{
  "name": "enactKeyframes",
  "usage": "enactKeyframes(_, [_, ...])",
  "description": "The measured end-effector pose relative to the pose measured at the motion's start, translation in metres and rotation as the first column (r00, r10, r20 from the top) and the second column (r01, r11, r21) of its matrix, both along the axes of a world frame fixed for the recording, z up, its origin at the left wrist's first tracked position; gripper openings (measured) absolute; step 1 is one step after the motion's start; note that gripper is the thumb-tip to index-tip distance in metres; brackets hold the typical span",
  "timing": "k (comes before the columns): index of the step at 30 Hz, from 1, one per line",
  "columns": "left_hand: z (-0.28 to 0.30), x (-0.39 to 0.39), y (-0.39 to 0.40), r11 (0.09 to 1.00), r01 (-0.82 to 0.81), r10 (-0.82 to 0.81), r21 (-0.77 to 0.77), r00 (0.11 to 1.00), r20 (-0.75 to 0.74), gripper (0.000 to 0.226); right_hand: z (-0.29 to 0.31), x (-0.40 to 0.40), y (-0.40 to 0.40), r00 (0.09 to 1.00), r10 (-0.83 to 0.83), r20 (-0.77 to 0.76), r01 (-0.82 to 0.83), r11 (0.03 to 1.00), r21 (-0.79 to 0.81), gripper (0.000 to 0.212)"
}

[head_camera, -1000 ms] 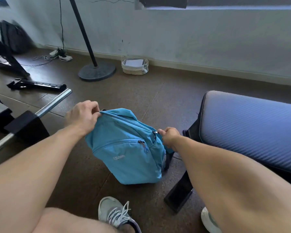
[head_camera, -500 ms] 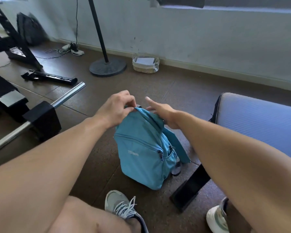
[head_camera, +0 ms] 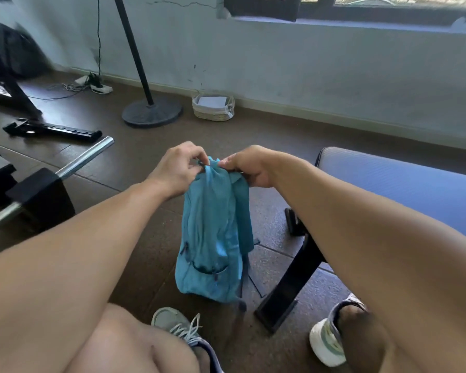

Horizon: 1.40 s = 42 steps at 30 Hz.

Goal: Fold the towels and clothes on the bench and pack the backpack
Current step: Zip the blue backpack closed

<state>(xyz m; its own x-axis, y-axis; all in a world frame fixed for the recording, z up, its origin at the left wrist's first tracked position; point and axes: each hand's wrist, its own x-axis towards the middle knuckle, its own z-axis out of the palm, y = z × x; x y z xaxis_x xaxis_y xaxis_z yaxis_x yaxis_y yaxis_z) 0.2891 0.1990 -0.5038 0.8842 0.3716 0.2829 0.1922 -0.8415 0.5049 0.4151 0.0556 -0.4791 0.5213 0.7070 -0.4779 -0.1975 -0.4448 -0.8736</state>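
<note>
A padded blue tabletop [head_camera: 404, 189] on a black frame is sitting at the right, above a brown floor [head_camera: 253, 135], with nothing visible lying on the part in view. A turquoise backpack [head_camera: 213, 238] is standing upright on the floor just left of the frame, between the person's two sneakers. The left hand [head_camera: 178, 168] and the right hand [head_camera: 249, 168] are both pinching the fabric at the very top of the backpack, fingers curled closed, holding it up.
</note>
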Motion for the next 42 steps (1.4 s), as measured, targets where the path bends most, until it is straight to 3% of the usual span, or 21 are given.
enactKeyframes(2, [-0.003,0.002,-0.004,0.992,-0.104,0.102,-0.074,0.994,-0.023,0.017,0.011,0.005,-0.01,0.969,0.02,0.245,0.004,0.995,-0.097,0.019])
enactKeyframes(4, [-0.004,0.007,-0.01,0.962,-0.219,0.205,-0.162,0.974,-0.098,0.008,0.018,0.012,-0.026,0.905,0.212,0.368,-0.088,0.941,-0.326,0.012])
enactKeyframes(6, [-0.005,0.013,-0.018,0.951,-0.23,0.178,-0.209,0.954,-0.242,0.018,0.019,0.021,-0.048,0.872,0.404,0.277,-0.199,0.809,-0.552,0.008])
enactKeyframes(8, [-0.006,0.018,-0.03,0.966,-0.135,0.043,-0.219,0.924,-0.381,0.022,0.015,0.031,-0.07,0.832,0.513,0.213,-0.239,0.676,-0.698,0.009])
enactKeyframes(11, [-0.009,0.028,-0.053,0.962,-0.049,-0.104,-0.268,0.843,-0.528,0.023,0.006,0.043,-0.087,0.8,0.574,0.177,-0.23,0.565,-0.792,0.017])
enactKeyframes(15, [-0.01,0.037,-0.075,0.935,-0.151,-0.093,-0.322,0.769,-0.632,0.048,0.004,0.043,-0.088,0.737,0.663,0.134,-0.201,0.403,-0.893,0.035])
enactKeyframes(17, [-0.014,0.039,-0.081,0.919,-0.246,-0.074,-0.309,0.661,-0.747,0.069,0.003,0.045,-0.091,0.738,0.659,0.143,-0.194,0.41,-0.891,0.037])
enactKeyframes(19, [-0.019,0.04,-0.088,0.852,-0.313,-0.197,-0.42,0.552,-0.81,0.078,0.003,0.045,-0.098,0.77,0.621,0.146,-0.212,0.466,-0.859,0.031])
enactKeyframes(21, [-0.02,0.042,-0.097,0.769,-0.334,-0.335,-0.545,0.516,-0.789,0.076,0.008,0.043,-0.104,0.807,0.559,0.193,-0.196,0.56,-0.805,0.02])
enactKeyframes(24, [-0.019,0.05,-0.109,0.707,-0.266,-0.443,-0.655,0.556,-0.703,0.062,0.023,0.043,-0.116,0.837,0.474,0.275,-0.148,0.678,-0.72,0.018])
enactKeyframes(27, [-0.017,0.055,-0.119,0.662,-0.202,-0.517,-0.722,0.574,-0.635,0.052,0.037,0.044,-0.127,0.827,0.45,0.338,-0.104,0.712,-0.694,0.018])
enactKeyframes(32, [-0.009,0.059,-0.12,0.697,-0.15,-0.426,-0.701,0.699,-0.574,0.045,0.031,0.04,-0.131,0.819,0.474,0.324,-0.109,0.683,-0.723,0.018])
enactKeyframes(36, [-0.009,0.059,-0.112,0.676,-0.167,-0.388,-0.718,0.748,-0.539,0.039,0.033,0.038,-0.132,0.808,0.492,0.324,-0.118,0.674,-0.729,0.026])
enactKeyframes(42, [-0.006,0.061,-0.103,0.655,-0.168,-0.304,-0.736,0.833,-0.461,0.031,0.043,0.041,-0.138,0.804,0.419,0.422,-0.041,0.747,-0.664,0.034])
